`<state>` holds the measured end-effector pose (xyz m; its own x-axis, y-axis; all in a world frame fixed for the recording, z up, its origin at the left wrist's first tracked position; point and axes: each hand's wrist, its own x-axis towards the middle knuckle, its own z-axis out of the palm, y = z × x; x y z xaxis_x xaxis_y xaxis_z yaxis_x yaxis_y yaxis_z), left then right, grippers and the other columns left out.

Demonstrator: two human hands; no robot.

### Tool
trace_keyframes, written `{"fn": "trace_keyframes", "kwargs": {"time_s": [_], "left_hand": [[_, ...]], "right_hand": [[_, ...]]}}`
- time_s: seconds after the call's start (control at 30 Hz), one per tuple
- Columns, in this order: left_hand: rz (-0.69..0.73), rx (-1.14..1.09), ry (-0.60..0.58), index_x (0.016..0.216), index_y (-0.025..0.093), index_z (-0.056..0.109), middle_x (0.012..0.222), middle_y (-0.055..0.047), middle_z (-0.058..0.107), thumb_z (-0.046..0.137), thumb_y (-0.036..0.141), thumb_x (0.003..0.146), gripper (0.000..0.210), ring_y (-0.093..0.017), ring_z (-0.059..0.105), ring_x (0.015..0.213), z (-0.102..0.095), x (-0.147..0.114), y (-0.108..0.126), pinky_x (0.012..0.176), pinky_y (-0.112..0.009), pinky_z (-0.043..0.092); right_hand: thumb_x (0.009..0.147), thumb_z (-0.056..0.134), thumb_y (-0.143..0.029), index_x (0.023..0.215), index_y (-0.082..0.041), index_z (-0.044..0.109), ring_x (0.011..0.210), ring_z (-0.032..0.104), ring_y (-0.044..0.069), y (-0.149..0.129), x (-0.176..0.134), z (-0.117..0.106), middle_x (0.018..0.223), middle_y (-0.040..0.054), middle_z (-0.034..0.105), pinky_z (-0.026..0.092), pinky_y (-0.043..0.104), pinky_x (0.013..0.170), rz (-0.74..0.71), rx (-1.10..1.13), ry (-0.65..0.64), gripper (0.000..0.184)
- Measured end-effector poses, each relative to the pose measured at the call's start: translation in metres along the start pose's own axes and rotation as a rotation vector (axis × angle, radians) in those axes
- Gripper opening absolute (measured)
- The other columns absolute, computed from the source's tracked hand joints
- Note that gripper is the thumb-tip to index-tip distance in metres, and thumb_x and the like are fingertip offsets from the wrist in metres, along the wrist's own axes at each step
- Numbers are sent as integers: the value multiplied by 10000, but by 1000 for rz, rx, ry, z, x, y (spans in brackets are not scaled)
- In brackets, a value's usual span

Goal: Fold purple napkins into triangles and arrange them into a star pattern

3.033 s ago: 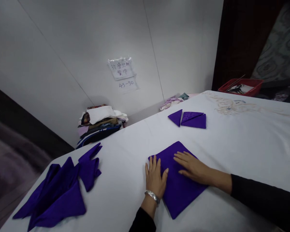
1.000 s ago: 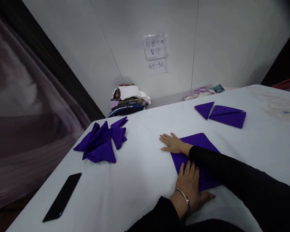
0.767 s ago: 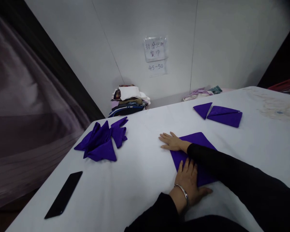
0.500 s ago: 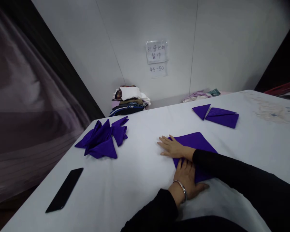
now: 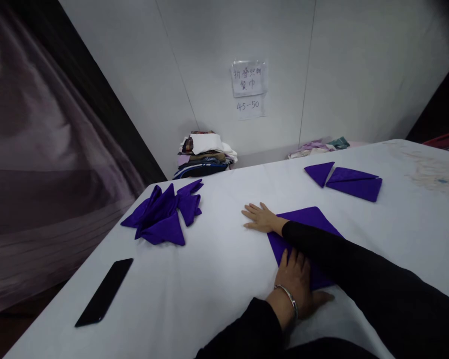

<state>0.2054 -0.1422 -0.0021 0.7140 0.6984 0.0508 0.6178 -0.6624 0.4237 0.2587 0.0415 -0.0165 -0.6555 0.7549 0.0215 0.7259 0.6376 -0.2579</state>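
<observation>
Head view: purple napkin (image 5: 307, 222) flat on white bench (image 5: 217, 269), centre-right, partly under both arms. Right hand (image 5: 260, 219) flat, fingers spread, palm down at napkin's 10 o'clock corner, grip released. Left hand (image 5: 297, 284) flat on napkin's 6 o'clock edge, bracelet on wrist, grip released too. Folded purple triangles (image 5: 346, 180) at 1 o'clock, well apart. Loose napkin pile (image 5: 164, 214) at 9 o'clock. Black phone (image 5: 105, 291) near bench's 8 o'clock edge.

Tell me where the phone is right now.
In the head view the phone lies at lower left on the white table, near its left edge, nearer the camera than the pile of purple napkins and far left of both hands.
</observation>
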Motion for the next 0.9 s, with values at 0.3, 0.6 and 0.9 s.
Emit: {"fn": "trace_keyframes", "kwargs": {"time_s": [0.3, 0.6, 0.9], "left_hand": [[-6, 20, -36, 1423, 152, 101, 1494, -99, 164, 343, 655, 798, 839, -289, 45, 1369, 0, -1, 0, 1114, -513, 68], [-30, -64, -3, 1413, 124, 152, 1492, -107, 156, 349, 505, 850, 708, -232, 81, 1371, -13, -1, -10, 1122, -443, 139], [-91, 203, -8, 1393, 85, 228, 1476, -116, 207, 379, 341, 832, 634, -245, 83, 1368, -1, -13, -28, 1112, -462, 148]], "right_hand": [[865, 198, -637, 1418, -242, 231, 1359, 124, 249, 4, 12, -16, 1484, 79, 195, 53, 514, 1073, 97, 245, -39, 679], [906, 170, -572, 1438, -234, 152, 1366, 77, 221, -13, -106, -54, 1493, 53, 167, 70, 459, 1099, 226, 379, 206, 630], [860, 288, -626, 1439, -202, 115, 1362, 95, 259, -67, -208, -1, 1481, 108, 182, 6, 505, 1083, 185, 127, 119, 738]]}}
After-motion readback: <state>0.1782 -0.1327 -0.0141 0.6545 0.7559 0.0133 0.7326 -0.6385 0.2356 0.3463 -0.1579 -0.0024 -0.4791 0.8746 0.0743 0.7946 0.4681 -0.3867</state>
